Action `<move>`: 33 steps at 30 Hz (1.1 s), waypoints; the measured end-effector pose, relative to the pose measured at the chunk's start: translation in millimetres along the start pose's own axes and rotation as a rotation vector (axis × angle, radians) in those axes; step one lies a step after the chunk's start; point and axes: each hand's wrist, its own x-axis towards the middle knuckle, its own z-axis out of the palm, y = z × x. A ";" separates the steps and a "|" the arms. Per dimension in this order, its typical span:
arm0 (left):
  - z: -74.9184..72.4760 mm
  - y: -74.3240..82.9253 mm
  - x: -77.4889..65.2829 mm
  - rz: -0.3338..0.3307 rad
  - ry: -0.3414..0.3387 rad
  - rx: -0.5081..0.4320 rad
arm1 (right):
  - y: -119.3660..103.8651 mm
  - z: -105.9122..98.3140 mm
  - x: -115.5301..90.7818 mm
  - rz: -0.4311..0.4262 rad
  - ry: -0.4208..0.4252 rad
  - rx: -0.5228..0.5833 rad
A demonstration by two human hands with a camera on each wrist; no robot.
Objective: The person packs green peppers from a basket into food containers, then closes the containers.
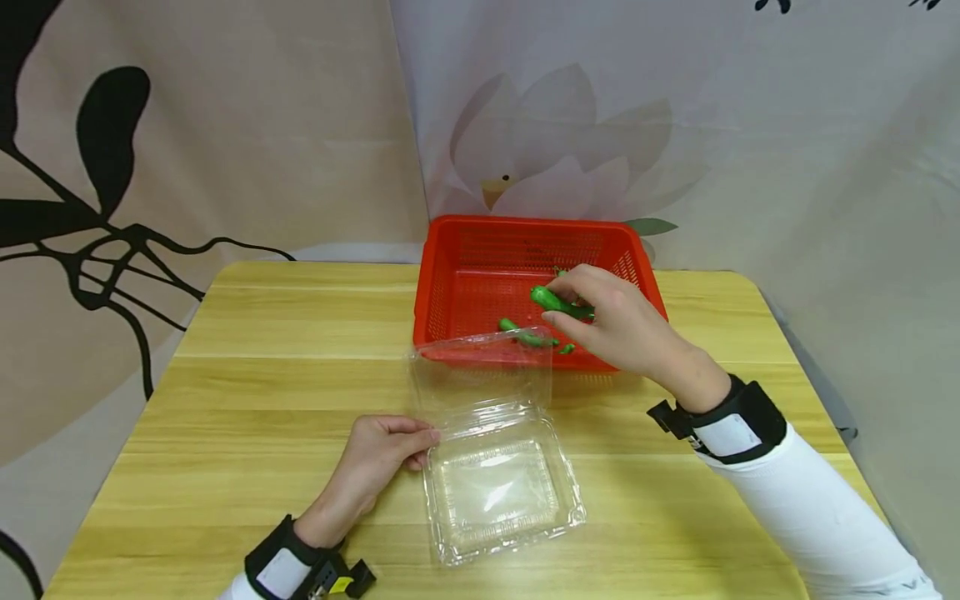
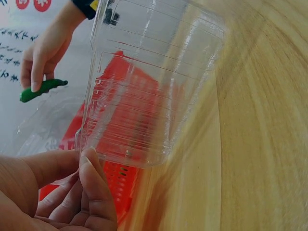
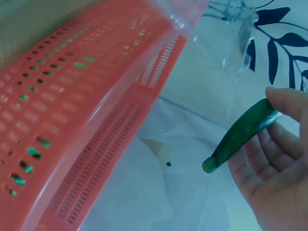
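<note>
My right hand point(image 1: 626, 321) pinches a green chili pepper point(image 1: 558, 302) between thumb and fingers, above the red basket point(image 1: 480, 250). In the right wrist view the held pepper point(image 3: 243, 132) points away from the fingertips, free of the basket wall. A clear plastic clamshell box point(image 1: 498, 492) lies unfolded on the table, its lid point(image 1: 480, 383) leaning over the basket's front rim. At the box's left side, near the hinge, my left hand point(image 1: 386, 450) pinches the edge with thumb and fingers. Another green chili pepper point(image 1: 525, 335) shows inside the basket, partly behind the lid.
The basket has slotted walls and stands at the back of the wooden table point(image 1: 300, 358). More bits of green point(image 3: 33, 154) show through its slots. Behind the table hangs a printed cloth point(image 1: 300, 125) with plant and flower patterns.
</note>
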 end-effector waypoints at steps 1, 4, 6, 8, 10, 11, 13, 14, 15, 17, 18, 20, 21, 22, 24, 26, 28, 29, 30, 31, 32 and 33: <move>0.1 -0.1 0.1 0.000 -0.001 0.001 | -2.0 1.0 -1.2 -0.030 0.012 -0.002; 0.4 -0.5 0.4 -0.001 0.001 0.003 | -9.3 4.1 -4.6 -0.109 0.043 -0.013; 0.5 -0.8 0.6 -0.001 0.003 0.004 | -15.2 6.0 -6.1 -0.153 0.055 -0.015; 0.4 -1.1 0.8 0.001 0.006 0.004 | -21.4 7.8 -7.1 -0.186 0.060 -0.018; 0.4 -1.3 0.9 0.004 0.008 0.002 | -27.5 9.7 -8.1 -0.214 0.056 -0.015; 0.3 -1.4 1.0 0.005 0.009 0.002 | -30.6 10.6 -9.0 -0.227 0.050 -0.010; 0.2 -1.6 1.0 0.004 0.009 0.002 | -36.0 13.0 -11.0 -0.245 0.040 -0.004; 0.2 -1.6 1.0 0.003 0.009 0.003 | -38.4 14.2 -12.2 -0.252 0.032 0.000; 0.2 -1.6 1.0 0.003 0.009 0.002 | -40.6 15.7 -13.7 -0.258 0.025 0.004; 0.3 -1.5 0.9 0.004 0.009 0.004 | -44.8 19.0 -16.2 -0.268 0.006 0.011; 0.4 -1.5 0.9 0.005 0.010 0.005 | -46.8 20.9 -17.4 -0.273 -0.003 0.008; 0.7 -1.5 1.0 0.007 0.012 0.004 | -50.5 24.7 -19.8 -0.286 -0.023 0.007; 0.8 -1.5 1.0 0.009 0.013 0.003 | -52.0 27.1 -21.0 -0.292 -0.031 0.008; 1.0 -1.5 1.1 0.009 0.014 0.003 | -53.5 29.5 -22.3 -0.298 -0.038 0.005; 1.4 -1.6 1.3 0.011 0.017 0.005 | -56.3 34.4 -25.1 -0.310 -0.052 0.001; 1.6 -1.7 1.4 0.012 0.019 0.012 | -59.2 39.7 -27.8 -0.320 -0.073 0.002; 1.8 -1.9 1.5 0.013 0.022 0.023 | -62.0 45.1 -30.6 -0.328 -0.102 -0.002; 1.9 -1.9 1.5 0.013 0.023 0.027 | -63.3 47.8 -32.0 -0.332 -0.119 -0.007; 1.9 -1.9 1.5 0.014 0.023 0.031 | -64.5 50.6 -33.6 -0.339 -0.138 -0.011; 2.0 -1.9 1.4 0.015 0.021 0.032 | -65.4 53.5 -35.0 -0.345 -0.157 -0.014; 2.0 -1.8 1.3 0.015 0.021 0.033 | -66.2 56.4 -36.5 -0.352 -0.176 -0.020; 2.1 -1.8 1.2 0.015 0.021 0.033 | -67.1 59.3 -37.7 -0.359 -0.192 -0.026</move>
